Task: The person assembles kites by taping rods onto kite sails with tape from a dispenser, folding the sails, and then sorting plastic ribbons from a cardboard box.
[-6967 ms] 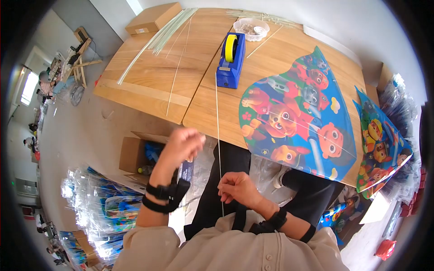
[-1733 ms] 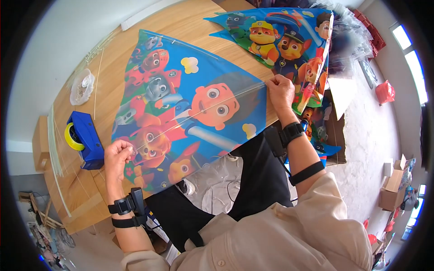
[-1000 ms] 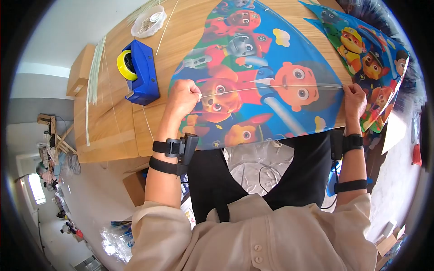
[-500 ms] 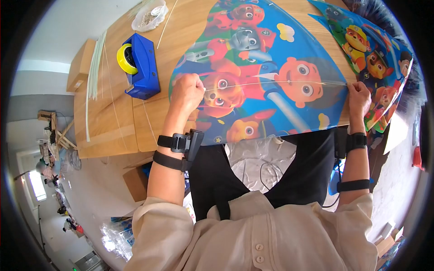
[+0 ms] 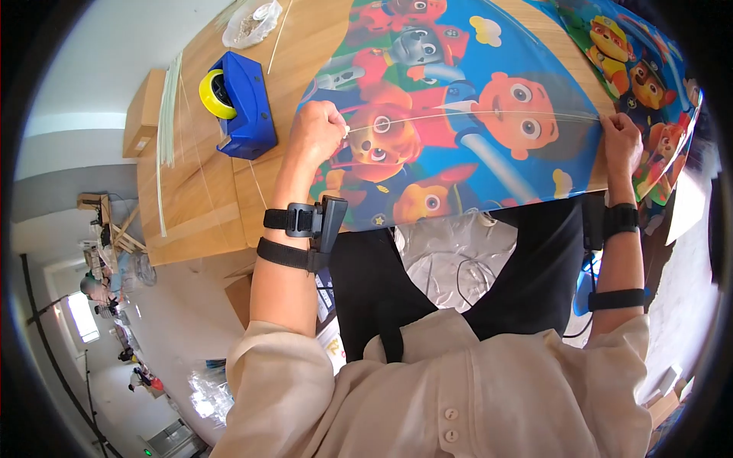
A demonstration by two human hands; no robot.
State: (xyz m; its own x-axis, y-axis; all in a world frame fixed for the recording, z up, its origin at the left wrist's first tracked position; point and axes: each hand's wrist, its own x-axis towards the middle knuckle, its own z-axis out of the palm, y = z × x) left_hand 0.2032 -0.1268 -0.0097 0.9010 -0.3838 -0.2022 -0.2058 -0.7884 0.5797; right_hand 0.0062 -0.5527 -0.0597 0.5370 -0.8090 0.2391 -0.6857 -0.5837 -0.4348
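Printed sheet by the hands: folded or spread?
Spread, where visible: the printed sheet lies broad across the table, picture up, no fold showing; its top runs out of frame.

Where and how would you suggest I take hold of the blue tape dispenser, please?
I'd grip the blue tape dispenser low across its body, reaching down from above, with the thumb against the long face toward the printed sheet. That face is broad and uncovered, whereas the yellow roll sits exposed and would probably turn if grabbed. The opposite face is mostly hidden.
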